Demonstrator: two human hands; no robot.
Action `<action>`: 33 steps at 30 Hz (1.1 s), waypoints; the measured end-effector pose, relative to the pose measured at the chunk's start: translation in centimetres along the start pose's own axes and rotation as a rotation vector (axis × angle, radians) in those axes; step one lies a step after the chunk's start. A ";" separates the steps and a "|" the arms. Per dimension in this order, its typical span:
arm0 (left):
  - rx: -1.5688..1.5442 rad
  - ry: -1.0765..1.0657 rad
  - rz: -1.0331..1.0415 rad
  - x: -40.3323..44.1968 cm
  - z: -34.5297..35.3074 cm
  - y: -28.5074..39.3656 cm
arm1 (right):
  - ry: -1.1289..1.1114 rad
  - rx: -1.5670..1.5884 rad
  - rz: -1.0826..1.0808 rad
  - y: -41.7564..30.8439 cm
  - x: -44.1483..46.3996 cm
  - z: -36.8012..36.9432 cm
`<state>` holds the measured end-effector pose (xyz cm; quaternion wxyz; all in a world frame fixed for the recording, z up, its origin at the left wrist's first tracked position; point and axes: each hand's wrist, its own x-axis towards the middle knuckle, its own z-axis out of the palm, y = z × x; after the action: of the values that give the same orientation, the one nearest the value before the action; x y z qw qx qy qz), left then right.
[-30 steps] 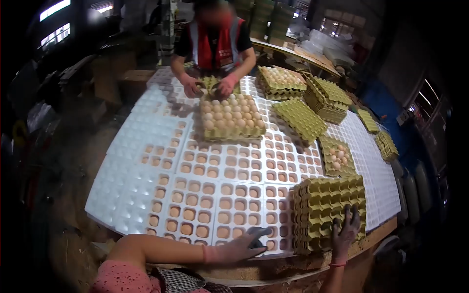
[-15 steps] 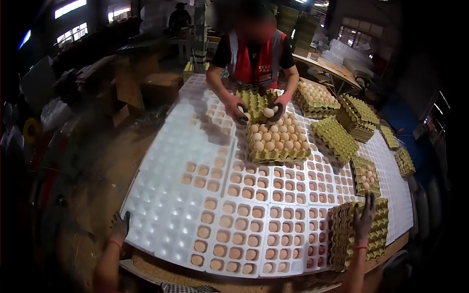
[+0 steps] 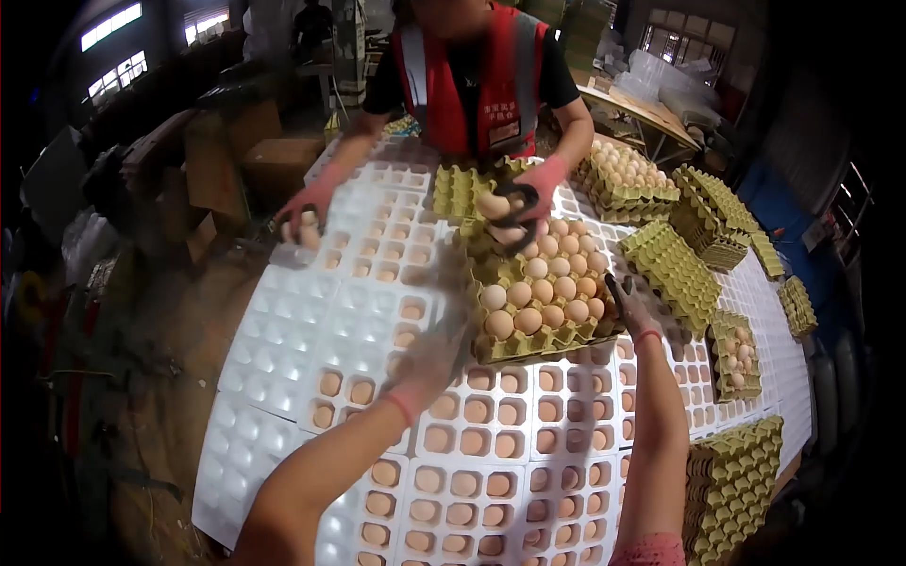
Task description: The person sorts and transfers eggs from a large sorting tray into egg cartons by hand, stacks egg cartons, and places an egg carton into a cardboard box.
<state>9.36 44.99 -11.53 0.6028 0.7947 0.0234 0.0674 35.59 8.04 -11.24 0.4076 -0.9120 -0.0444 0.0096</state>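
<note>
A yellow-green pulp tray of eggs (image 3: 543, 292) sits on the white foam egg trays (image 3: 283, 311), in front of a co-worker. My left hand (image 3: 432, 360), gloved and smeared by motion, is at its left side; I cannot make out the fingers. On the other side, my gloved right hand (image 3: 638, 307) has its dark-tipped fingers stretched out beside the tray's right edge. Whether either hand touches the tray is unclear. The co-worker's gloved hand (image 3: 528, 200) holds eggs above the tray's back part. Their other hand (image 3: 311, 209) has eggs over the foam trays on the left.
Nearest my right forearm stands a stack of pulp trays (image 3: 736, 491). Farther right lie a partly filled tray (image 3: 736, 354), a pulp tray (image 3: 672, 274), another stack (image 3: 714, 219) and a full egg tray (image 3: 625, 179). The co-worker in a red vest (image 3: 510, 85) stands across the table.
My hands have moved from the table's left edge and the near tray stack to either side of the egg tray. One co-worker hand has swung left with eggs. The view has shifted closer.
</note>
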 end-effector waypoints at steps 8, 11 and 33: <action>-0.838 0.048 -0.087 6.4 3.6 1.8 | -0.193 0.407 -0.051 -6.5 -3.1 -2.9; -0.828 0.137 -0.173 3.5 1.3 6.3 | -0.220 0.497 0.015 -11.1 -9.9 -4.9; 0.370 -0.120 -0.193 -35.0 -4.8 5.9 | 0.155 -0.150 -0.161 -5.4 -55.2 1.4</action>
<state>-26.17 43.78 -7.37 0.4505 0.8885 0.0755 -0.0434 -19.83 7.79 -9.20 0.3398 -0.9315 -0.0863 -0.0971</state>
